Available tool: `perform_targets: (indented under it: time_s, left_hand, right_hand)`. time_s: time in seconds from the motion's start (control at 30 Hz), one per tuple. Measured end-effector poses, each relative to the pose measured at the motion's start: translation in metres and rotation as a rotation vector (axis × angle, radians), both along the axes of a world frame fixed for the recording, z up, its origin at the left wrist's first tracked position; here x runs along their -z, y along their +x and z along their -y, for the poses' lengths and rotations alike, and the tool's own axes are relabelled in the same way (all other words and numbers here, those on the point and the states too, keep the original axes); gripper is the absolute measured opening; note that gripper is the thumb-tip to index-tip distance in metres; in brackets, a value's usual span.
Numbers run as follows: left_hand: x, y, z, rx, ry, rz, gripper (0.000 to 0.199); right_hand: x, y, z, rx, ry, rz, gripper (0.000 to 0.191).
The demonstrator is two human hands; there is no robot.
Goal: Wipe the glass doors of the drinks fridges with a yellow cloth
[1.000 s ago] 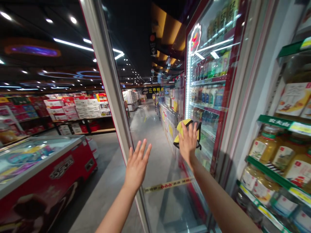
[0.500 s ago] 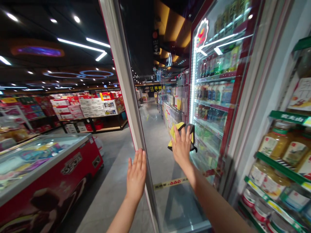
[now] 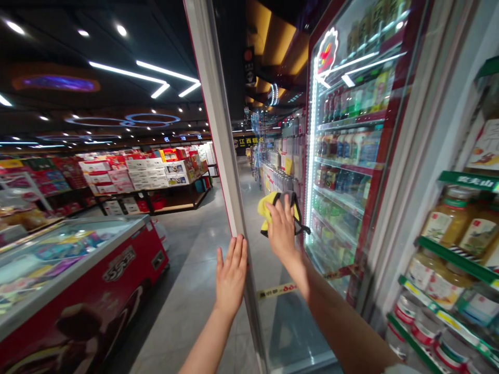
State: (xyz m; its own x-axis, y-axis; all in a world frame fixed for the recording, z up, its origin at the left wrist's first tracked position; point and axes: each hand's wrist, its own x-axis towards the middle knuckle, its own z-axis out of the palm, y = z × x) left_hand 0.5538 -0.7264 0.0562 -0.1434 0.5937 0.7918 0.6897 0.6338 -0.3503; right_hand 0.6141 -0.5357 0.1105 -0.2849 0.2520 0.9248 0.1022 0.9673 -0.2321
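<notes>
My left hand (image 3: 232,275) lies against the edge of the pale metal door frame (image 3: 230,156), fingers straight and nothing in it. A glass door pane (image 3: 280,332) fills the space to the right of that frame. On the pane my right hand (image 3: 281,228) presses a yellow and grey cleaning cloth (image 3: 266,212) with black edging, its fingers spread over it. Part of the cloth is hidden behind the hand, and a black-edged corner sticks out to the right.
A red chest freezer (image 3: 117,291) stands at the left, with stacked boxes (image 3: 148,171) beyond it. Through the glass shows a lit drinks fridge (image 3: 346,145). At the right, shelves hold jars (image 3: 448,213). A yellow strip (image 3: 275,291) runs across the pane low down.
The door frame and my left hand have shifted right in view. My right hand has slid left with the cloth, closer to the frame.
</notes>
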Motion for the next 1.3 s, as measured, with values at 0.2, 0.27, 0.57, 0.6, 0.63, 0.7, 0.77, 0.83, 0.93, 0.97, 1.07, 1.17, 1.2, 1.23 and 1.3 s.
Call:
perform_targets:
  time_s: [0.2,0.27,0.57,0.6,0.63,0.7,0.77,0.83,0.93,0.97,1.07,1.17,1.2,1.23,1.3]
  left_hand:
    - [0.001,-0.002,0.004,0.026,0.056,0.001,0.081]
    - [0.002,-0.001,0.003,0.027,0.059,0.002,0.082]
    - [0.004,0.007,0.003,-0.033,0.070,-0.050,0.072]
    - [0.003,0.009,0.004,-0.045,0.068,-0.058,0.071]
    - [0.003,0.010,0.004,-0.056,0.066,-0.059,0.071]
    - [0.001,0.013,0.005,-0.066,0.059,-0.038,0.072]
    - [0.000,0.015,0.007,-0.065,0.041,0.010,0.075]
    - [0.002,0.017,0.010,-0.067,0.025,0.053,0.078]
    - [0.010,0.019,0.018,-0.082,0.028,0.069,0.078]
    - [0.013,0.019,0.020,-0.085,0.032,0.069,0.077]
    - [0.023,0.019,0.029,-0.093,0.053,0.089,0.076]
    - [0.028,0.019,0.038,-0.109,0.083,0.124,0.081]
    - [0.028,0.019,0.041,-0.112,0.092,0.137,0.084]
    - [0.029,0.019,0.045,-0.113,0.098,0.148,0.087]
    - [0.029,0.018,0.050,-0.106,0.106,0.165,0.092]
  right_hand:
    - [0.020,0.001,0.015,-0.172,0.288,0.158,0.057]
    - [0.028,0.011,0.009,-0.229,0.352,0.147,0.056]
    - [-0.090,-0.003,0.025,-0.185,0.722,0.088,0.043]
    - [-0.113,-0.006,0.028,-0.177,0.714,0.081,0.041]
    - [-0.136,-0.009,0.031,-0.169,0.691,0.063,0.041]
    - [-0.177,-0.014,0.035,-0.145,0.619,0.006,0.040]
    - [-0.203,-0.018,0.036,-0.143,0.573,-0.023,0.039]
    - [-0.207,-0.021,0.034,-0.153,0.559,-0.019,0.037]
    - [-0.173,-0.021,0.031,-0.171,0.576,0.027,0.037]
    - [-0.154,-0.020,0.030,-0.173,0.583,0.045,0.038]
    - [-0.085,-0.018,0.033,-0.163,0.577,0.092,0.043]
    - [-0.002,-0.016,0.039,-0.159,0.548,0.169,0.046]
    - [0.026,-0.014,0.040,-0.171,0.544,0.212,0.049]
    - [0.055,-0.012,0.040,-0.186,0.543,0.261,0.053]
    - [0.102,-0.007,0.037,-0.223,0.555,0.356,0.059]
